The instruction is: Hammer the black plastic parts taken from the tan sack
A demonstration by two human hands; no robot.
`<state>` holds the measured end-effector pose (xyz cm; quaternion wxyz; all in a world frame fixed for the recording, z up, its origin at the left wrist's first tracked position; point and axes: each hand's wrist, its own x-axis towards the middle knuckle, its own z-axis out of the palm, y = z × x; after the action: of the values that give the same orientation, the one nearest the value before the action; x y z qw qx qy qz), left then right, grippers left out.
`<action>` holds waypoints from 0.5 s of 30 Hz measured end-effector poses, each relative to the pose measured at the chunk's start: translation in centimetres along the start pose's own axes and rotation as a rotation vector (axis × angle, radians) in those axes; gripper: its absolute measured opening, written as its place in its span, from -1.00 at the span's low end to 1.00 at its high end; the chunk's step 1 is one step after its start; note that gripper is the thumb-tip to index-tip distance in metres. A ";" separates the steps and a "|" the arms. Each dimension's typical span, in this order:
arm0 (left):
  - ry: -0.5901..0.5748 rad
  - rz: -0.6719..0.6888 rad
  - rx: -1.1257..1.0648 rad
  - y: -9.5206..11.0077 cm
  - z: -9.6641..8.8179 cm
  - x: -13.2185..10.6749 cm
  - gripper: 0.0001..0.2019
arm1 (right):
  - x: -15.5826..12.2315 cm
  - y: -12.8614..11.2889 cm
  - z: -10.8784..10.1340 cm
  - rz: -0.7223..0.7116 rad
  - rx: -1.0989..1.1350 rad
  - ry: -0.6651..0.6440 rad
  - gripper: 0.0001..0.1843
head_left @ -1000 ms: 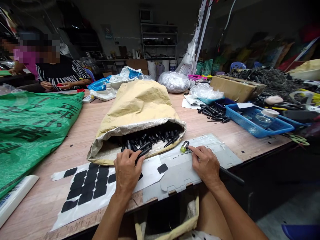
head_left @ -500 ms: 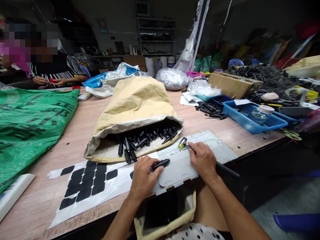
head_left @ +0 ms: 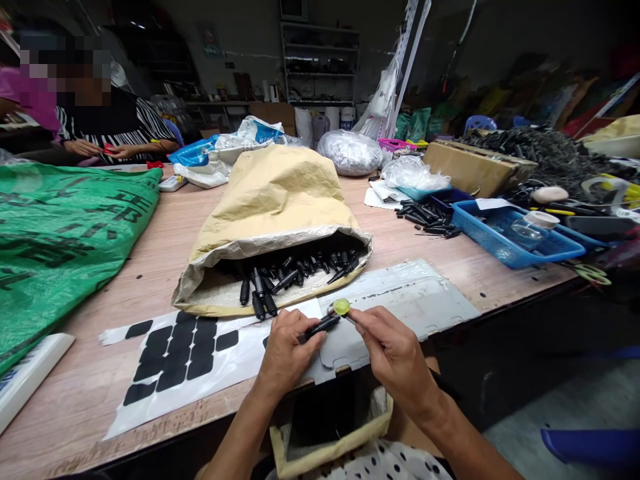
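Observation:
My left hand [head_left: 289, 350] is closed on a black pen-like tube [head_left: 323, 327], held over the near edge of a grey board [head_left: 415, 300]. In my right hand [head_left: 395, 350] is a small hammer [head_left: 341, 307] with a yellow-green face. Its head is tilted up just above the far end of the tube; whether they touch I cannot tell. Most of the hammer's handle is hidden behind my hand. Beyond my hands a tan woven sack [head_left: 280, 193] lies with its mouth towards me, and several similar black tubes [head_left: 265, 293] show inside it.
A white sheet with black rounded stickers [head_left: 175, 353] lies to the left, near a green sack [head_left: 65, 240]. At right stands a blue basket [head_left: 505, 250] by loose black parts [head_left: 425, 213]. An open tan bag [head_left: 333, 453] sits below the table edge. Another person [head_left: 115, 127] sits far left.
My right hand has raised the hammer off the board and moved it left, over the end of the tube. My left hand keeps its hold in nearly the same place.

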<state>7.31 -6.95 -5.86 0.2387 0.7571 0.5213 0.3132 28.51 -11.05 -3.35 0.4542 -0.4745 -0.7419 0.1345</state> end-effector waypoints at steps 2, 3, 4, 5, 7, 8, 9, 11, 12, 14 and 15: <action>0.000 0.003 0.000 0.1 -0.1 0.1 -0.83 | -0.2 -0.4 0.3 -0.054 -0.004 0.018 -0.47; -0.003 0.005 -0.001 0.2 -0.1 0.1 -0.83 | -0.4 -0.5 0.5 -0.072 -0.021 0.019 -0.44; -0.007 0.008 -0.003 0.3 -0.2 0.1 -0.84 | -0.5 -0.5 0.6 -0.080 -0.050 0.003 -0.42; -0.011 0.012 -0.005 0.3 -0.2 0.1 -0.84 | -0.6 -0.5 0.8 -0.076 -0.084 -0.028 -0.40; -0.012 0.019 -0.006 0.4 -0.3 0.2 -0.84 | -0.7 -0.2 0.9 -0.042 -0.143 -0.100 -0.40; -0.009 0.020 -0.006 0.4 -0.3 0.1 -0.84 | -0.7 0.0 0.9 -0.024 -0.154 -0.116 -0.41; -0.006 0.019 -0.005 0.4 -0.3 0.1 -0.84 | -0.7 0.1 0.8 -0.012 -0.148 -0.108 -0.43; -0.001 0.016 -0.007 0.2 -0.2 0.1 -0.83 | -0.5 0.4 0.5 -0.008 -0.110 -0.033 -0.46; -0.002 0.016 -0.009 0.1 -0.1 0.1 -0.82 | -0.5 0.5 0.4 -0.011 -0.094 0.008 -0.47; -0.005 0.018 -0.011 0.0 0.0 0.1 -0.81 | -0.5 0.6 0.2 -0.013 -0.090 0.048 -0.48; -0.004 0.019 -0.010 -0.1 0.0 0.1 -0.81 | -0.6 0.7 0.3 -0.004 -0.109 0.036 -0.48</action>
<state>7.26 -6.83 -5.90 0.2406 0.7615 0.5119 0.3164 28.76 -11.10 -4.25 0.4413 -0.4994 -0.7408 0.0843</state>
